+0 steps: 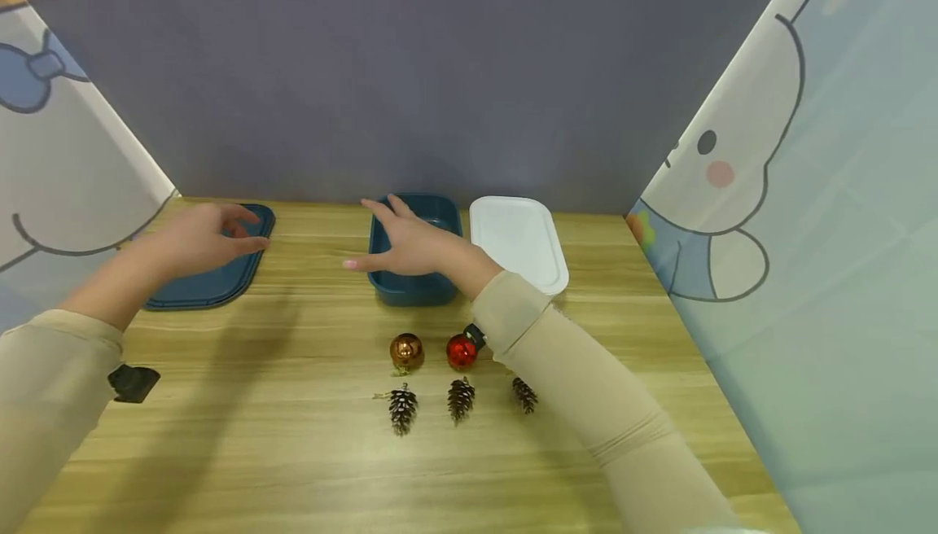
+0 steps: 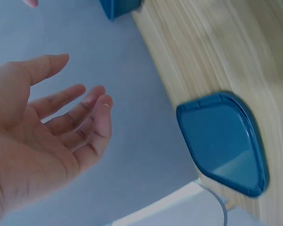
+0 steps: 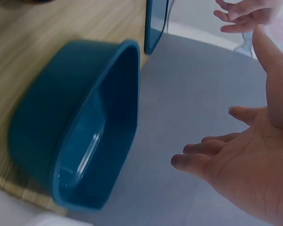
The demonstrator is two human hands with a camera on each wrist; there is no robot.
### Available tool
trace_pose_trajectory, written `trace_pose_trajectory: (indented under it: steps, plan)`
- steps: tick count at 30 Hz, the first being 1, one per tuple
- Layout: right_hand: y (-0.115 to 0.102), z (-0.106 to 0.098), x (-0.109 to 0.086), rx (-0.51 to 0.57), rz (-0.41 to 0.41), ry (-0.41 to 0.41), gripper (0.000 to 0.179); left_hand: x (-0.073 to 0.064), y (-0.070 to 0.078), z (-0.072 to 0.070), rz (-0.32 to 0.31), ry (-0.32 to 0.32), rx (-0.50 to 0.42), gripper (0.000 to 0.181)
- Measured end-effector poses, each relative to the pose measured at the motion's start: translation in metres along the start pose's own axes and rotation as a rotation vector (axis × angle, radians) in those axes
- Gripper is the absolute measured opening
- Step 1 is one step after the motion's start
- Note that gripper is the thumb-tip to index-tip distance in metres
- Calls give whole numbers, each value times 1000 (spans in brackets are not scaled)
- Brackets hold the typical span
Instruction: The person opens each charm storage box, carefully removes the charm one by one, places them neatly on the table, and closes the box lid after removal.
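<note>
My left hand [image 1: 201, 239], empty and with loosely bent fingers, hovers above a dark blue lid [image 1: 212, 288] at the table's back left. The left wrist view shows the hand [image 2: 52, 125] apart from the lid [image 2: 221, 143]. Over a deep blue container [image 1: 418, 293] at the back middle, my right hand [image 1: 414, 245] spreads its fingers and holds nothing. In the right wrist view a gap separates that hand [image 3: 247, 150] from the container [image 3: 56, 99], whose visible inside is bare. The right hand and forearm partly cover the container in the head view.
A white rounded rectangular piece [image 1: 519, 241] lies right of the container. Nearer are a gold ball ornament [image 1: 406, 350], a red ball ornament [image 1: 460, 352] and three pine cones [image 1: 461, 400]; my right sleeve [image 1: 586, 379] passes close by. Cartoon-printed walls [image 1: 769, 216] flank the table.
</note>
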State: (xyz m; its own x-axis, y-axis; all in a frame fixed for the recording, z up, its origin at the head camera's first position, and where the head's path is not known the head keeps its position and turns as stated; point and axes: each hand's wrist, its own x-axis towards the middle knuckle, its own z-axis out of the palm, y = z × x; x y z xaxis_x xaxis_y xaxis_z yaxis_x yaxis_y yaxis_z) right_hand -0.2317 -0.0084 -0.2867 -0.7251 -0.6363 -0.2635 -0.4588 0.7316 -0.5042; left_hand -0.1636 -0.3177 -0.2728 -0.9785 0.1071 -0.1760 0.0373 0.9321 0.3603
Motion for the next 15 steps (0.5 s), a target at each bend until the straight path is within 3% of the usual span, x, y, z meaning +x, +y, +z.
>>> trace_pose_trajectory:
  steps: [7,15]
  plan:
    - [-23,16,14,-20,-38,-49,115,-19,-36,-9,-9,3,73,70]
    - [-56,29,23,-161,-49,-111,111,-25,-67,-12,-45,-30,178,76]
